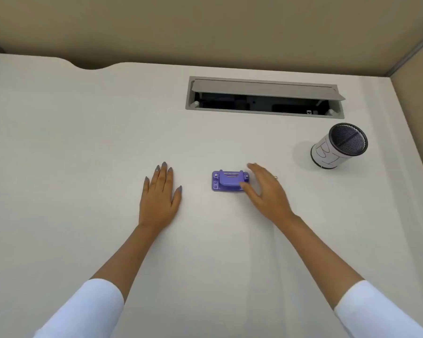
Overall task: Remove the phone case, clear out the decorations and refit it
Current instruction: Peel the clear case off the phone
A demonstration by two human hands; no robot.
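The surface (pixel 83 142) was a pale, off-white top with a faint grain, bare over most of its width, and its far edge was cut by a shallow curved notch toward the far left corner. Behind it rose a tan partition (pixel 205 25), meeting a second panel at a grey metal strip by the far right corner. Set into the surface near the far edge, right of centre, a grey cable hatch (pixel 264 96) stood with its flap raised, showing a dark cavity below. Toward the right edge, nearer than the hatch, a mesh cup (pixel 340 145) wrapped in white paper with black marker strokes stood alone; from this wide view it looked tilted, its dark mesh mouth facing the camera. The purple case (pixel 228 181) lay flat around the middle of the surface, long side running left to right, with a raised block on its top. The left hand (pixel 159 198) rested palm down on the surface, well apart from the case on its left, fingers straight and lightly spread, holding nothing. The right hand (pixel 266 191) was at the case's right end, open with fingers loosely spread, its thumb over the near right corner of the case; whether it touched could not be told. A ring showed on one finger of that hand. White sleeves covered both forearms near the near edge.
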